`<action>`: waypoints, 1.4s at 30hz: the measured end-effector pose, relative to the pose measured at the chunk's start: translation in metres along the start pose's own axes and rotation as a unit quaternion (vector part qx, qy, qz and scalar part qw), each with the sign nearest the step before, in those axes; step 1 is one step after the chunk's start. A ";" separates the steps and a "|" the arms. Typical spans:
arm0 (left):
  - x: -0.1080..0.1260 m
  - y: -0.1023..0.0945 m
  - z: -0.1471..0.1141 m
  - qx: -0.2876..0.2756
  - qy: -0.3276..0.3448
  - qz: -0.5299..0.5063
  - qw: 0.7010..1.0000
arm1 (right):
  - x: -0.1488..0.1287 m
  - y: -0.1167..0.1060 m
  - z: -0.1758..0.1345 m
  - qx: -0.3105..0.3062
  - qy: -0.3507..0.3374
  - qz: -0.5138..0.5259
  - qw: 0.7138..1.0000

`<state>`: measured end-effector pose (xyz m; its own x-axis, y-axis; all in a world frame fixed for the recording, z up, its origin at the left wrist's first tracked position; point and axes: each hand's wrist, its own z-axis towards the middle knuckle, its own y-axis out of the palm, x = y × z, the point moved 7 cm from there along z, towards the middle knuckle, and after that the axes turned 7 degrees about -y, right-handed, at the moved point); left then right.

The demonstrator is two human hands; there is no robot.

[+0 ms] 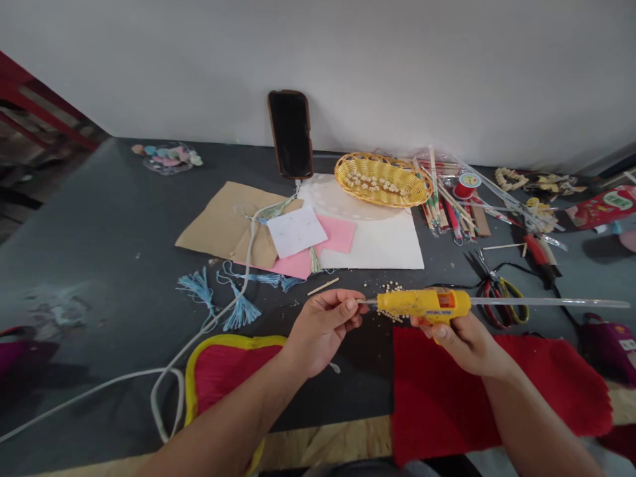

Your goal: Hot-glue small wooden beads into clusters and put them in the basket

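Note:
My right hand point(464, 338) is wrapped around the grip of a yellow glue gun point(422, 302), its nozzle pointing left. A long clear glue stick point(546, 302) sticks out of the gun's back end. At the nozzle, my left hand point(328, 324) is closed in a pinch. Whatever lies between those fingertips is too small to make out. Small pale beads or grains point(395, 311) are scattered on the table beneath the gun. Red felt point(447, 391) lies under my right forearm, and a red cloth piece with yellow edging point(233, 368) is partly covered by my left forearm.
A phone point(291, 136) leans on the wall behind papers point(387, 242) and a wicker basket point(382, 179) holding small pale pieces. Blue tassels point(242, 310) and a white cable point(248, 258) lie left. Scissors point(497, 291), a red thread spool point(466, 187) and wrapped sticks are at right.

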<state>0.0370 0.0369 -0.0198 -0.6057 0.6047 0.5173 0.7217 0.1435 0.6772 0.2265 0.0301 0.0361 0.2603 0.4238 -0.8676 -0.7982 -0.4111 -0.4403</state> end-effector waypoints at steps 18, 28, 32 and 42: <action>0.000 0.001 -0.001 0.000 0.000 -0.002 1.000 | 0.001 0.002 0.001 -0.020 0.002 -0.024 0.999; -0.001 0.001 0.000 0.001 -0.002 -0.003 1.000 | 0.003 0.002 0.002 -0.023 -0.001 -0.032 0.999; -0.001 0.002 -0.001 0.000 -0.001 -0.003 1.000 | 0.001 0.001 0.002 -0.017 -0.012 -0.042 0.999; 0.000 0.000 -0.001 0.000 0.006 -0.004 1.000 | -0.006 -0.001 0.005 -0.007 -0.033 -0.051 0.998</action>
<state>0.0366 0.0365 -0.0196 -0.6147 0.5944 0.5185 0.7173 0.1479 0.6809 0.2229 0.0318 0.0425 0.3023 0.5162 -0.8014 -0.7619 -0.3743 -0.5286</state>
